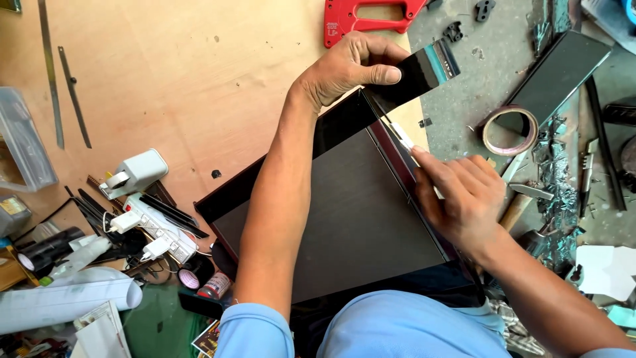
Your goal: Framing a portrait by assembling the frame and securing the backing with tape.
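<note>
My left hand point(348, 66) pinches a glossy black strip with a clear taped end point(414, 73), lifting it off the far corner of the dark rectangular flat panel point(344, 219) leaning against my lap. My right hand point(460, 199), just right of that panel's edge, closes around a slim white blade point(402, 137), steadying the cut along the seam.

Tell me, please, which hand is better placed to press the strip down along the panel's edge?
Probably the right hand: its fingertips already rest on the dark panel edge, while the left hand pinches the black strip.
</note>
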